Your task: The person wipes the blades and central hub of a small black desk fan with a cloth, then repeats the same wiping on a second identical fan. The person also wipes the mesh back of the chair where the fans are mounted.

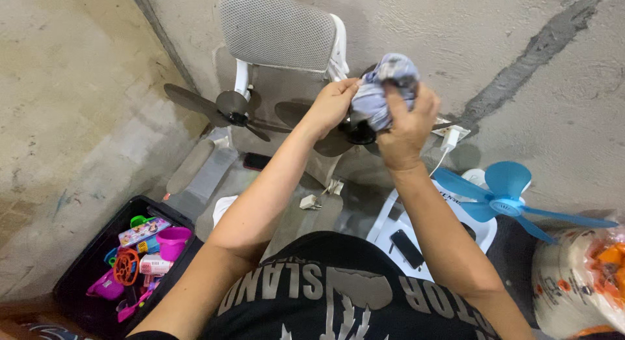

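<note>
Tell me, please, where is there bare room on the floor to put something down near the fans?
Bare concrete floor lies left of the dark fan and above the black toy bin. Centre is crowded: both hands, left hand and right hand, grip a cloth over a second fan. Right is filled by the blue fan, white stool and sack.

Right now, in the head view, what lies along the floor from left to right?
Black bin of pink and purple plastic toys → dark grey fan with long blades → white plastic chair holding a black phone → light blue plastic fan → white printed sack.
</note>
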